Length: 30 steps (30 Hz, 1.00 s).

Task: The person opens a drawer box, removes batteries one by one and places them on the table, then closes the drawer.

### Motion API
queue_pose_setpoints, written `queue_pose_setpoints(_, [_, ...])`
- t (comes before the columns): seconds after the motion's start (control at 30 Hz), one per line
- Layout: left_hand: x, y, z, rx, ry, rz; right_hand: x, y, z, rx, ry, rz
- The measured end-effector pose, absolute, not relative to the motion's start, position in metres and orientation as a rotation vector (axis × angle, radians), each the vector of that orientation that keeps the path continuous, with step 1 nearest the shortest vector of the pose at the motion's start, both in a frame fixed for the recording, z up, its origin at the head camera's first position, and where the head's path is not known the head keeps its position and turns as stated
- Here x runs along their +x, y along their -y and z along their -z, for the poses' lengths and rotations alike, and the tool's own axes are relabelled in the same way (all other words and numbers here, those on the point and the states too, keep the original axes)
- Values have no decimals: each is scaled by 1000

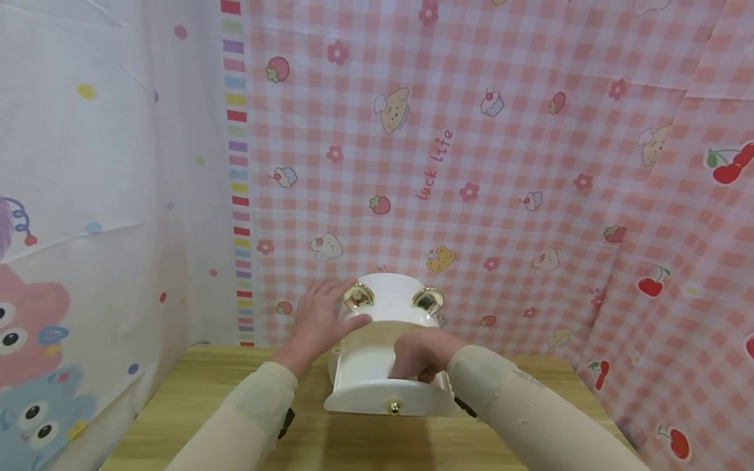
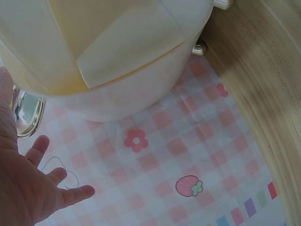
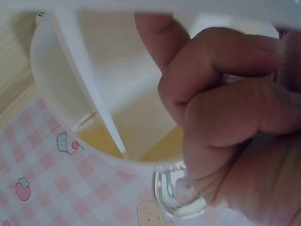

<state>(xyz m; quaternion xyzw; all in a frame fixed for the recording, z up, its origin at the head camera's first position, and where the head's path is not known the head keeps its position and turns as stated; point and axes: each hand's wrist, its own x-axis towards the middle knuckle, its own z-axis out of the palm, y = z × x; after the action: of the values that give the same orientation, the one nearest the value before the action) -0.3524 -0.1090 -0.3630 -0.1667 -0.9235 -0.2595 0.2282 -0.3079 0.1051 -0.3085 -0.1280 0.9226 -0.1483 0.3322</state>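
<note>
A glossy white box [image 1: 391, 294] with a rounded top stands tilted on the table, two gold handles [image 1: 358, 297] on its upper part. Its white drawer [image 1: 362, 398] is pulled out toward me and carries a round gold knob [image 1: 394, 408]. My left hand [image 1: 318, 317] is at the box's left side by one handle, thumb along the top edge, fingers spread in the left wrist view. Into the drawer, behind its front panel, reaches my right hand [image 1: 424, 353]. Its fingers [image 3: 221, 113] are bent, and the front panel hides the index fingertip; I cannot tell whether it pinches anything.
The wood-grain table [image 1: 188, 405] spreads out around the box. Behind and to the right hangs a pink checked cloth [image 1: 501, 229] with printed fruit and cakes. A white cloth [image 1: 118, 163] with cartoon prints hangs at the left.
</note>
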Motion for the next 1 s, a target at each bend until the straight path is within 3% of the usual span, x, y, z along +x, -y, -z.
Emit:
queue_pose_setpoints(0.23, [-353,111,363,-457,2538,715,-310,-112,294,-411,-2655,275])
queue_pose_setpoints(0.6, [-353,111,364,-444,2579,716,-299,-173,290,-980,-3097,334])
queue_pose_setpoints(0.73, [-355,111,365,-446,2573,714,-297,-212,302,-1075,-3258,315])
queue_pose_setpoints(1.0, [-354,111,365,-454,2561,726,-307,-271,359,-957,-3251,50])
